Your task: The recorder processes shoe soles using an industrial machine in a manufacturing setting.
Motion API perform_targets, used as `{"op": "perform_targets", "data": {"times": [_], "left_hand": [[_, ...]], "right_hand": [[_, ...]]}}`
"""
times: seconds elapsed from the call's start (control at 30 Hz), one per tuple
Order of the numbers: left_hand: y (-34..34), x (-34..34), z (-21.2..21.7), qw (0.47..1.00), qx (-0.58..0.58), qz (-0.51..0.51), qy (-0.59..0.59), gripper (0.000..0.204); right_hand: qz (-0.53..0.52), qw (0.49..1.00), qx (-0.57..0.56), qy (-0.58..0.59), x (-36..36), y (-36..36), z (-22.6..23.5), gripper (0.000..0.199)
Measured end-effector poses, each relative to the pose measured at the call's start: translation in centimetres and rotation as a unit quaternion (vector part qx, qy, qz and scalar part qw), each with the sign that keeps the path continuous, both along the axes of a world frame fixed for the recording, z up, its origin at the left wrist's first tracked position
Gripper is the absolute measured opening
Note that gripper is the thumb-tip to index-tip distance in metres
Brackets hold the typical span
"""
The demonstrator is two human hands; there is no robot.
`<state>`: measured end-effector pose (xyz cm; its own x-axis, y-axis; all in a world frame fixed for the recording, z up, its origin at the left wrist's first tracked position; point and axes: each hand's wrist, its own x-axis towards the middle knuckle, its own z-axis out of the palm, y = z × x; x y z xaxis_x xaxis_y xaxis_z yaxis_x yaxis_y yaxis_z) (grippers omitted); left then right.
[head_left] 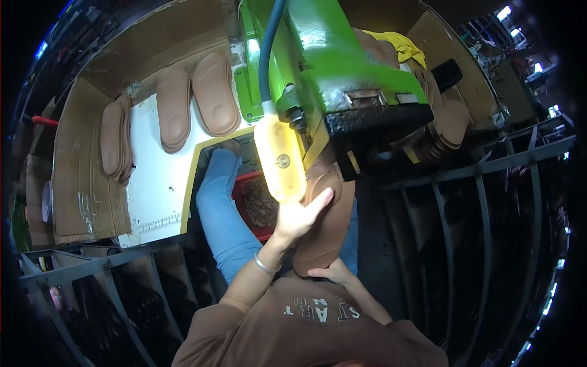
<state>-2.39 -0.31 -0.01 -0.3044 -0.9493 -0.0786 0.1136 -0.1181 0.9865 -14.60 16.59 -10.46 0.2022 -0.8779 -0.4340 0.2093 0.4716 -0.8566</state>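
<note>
I hold a brown shoe insole [330, 226] upright under the head of a green machine [330, 73]. My left hand [299, 217] grips its upper left side, lit brightly by a yellow lamp [280, 160]. My right hand [330, 271] holds the insole's lower end, close to my chest. The top of the insole meets the machine's black underside [379, 119].
Brown insoles [195, 101] lie on a white table [159, 183] at left, more stacked against cardboard [116, 140]. A red bin [257, 205] of scraps sits below the lamp. Another insole stack [443, 131] stands right of the machine. Metal racks [483, 202] flank both sides.
</note>
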Motion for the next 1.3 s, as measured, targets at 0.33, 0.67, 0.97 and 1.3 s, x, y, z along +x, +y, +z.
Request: {"op": "perform_targets", "data": {"times": [0.33,0.67,0.97,1.3], "left_hand": [[1.8,0.8,-1.0,0.988,0.026,0.059,0.137,0.027],[0.9,3.8,0.3,0.997,0.016,0.056,0.04,0.025],[1.2,11.2,0.5,0.984,0.082,0.134,0.079,0.052],[6.7,18.6,-4.2,0.984,0.163,-0.019,0.068,0.044]], "right_hand": [[-0.215,0.976,-0.027,0.022,-10.8,1.6,5.3,0.044],[-0.318,0.933,-0.165,0.026,-12.8,-11.8,10.8,0.034],[-0.266,0.949,-0.168,-0.006,-6.1,-13.6,10.1,0.035],[-0.113,0.959,-0.249,0.079,-1.2,-16.6,12.5,0.026]]}}
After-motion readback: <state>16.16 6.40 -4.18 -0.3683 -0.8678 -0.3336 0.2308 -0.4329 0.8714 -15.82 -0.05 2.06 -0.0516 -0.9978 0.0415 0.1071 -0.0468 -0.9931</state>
